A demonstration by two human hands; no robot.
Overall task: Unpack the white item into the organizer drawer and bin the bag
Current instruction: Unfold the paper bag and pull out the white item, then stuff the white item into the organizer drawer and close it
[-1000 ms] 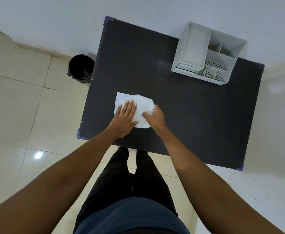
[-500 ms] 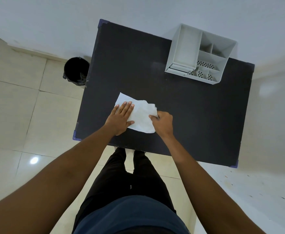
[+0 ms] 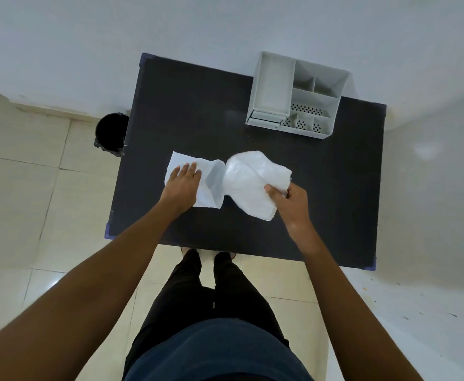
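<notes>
A flat white bag lies on the black table, its mouth open toward the right. My left hand presses flat on the bag's left part, fingers spread. My right hand grips the right edge of a white soft item, which is out of the bag and lifted just right of the bag's mouth. The white organizer stands at the table's far right, with a shut drawer at its front left corner.
A black bin with a dark liner stands on the tiled floor by the table's far left side. The table's back edge meets a white wall. My legs stand at the table's near edge.
My right hand has pulled the white item rightward out of the bag. My left hand stays pressed on the bag, which now lies flatter with its mouth open.
</notes>
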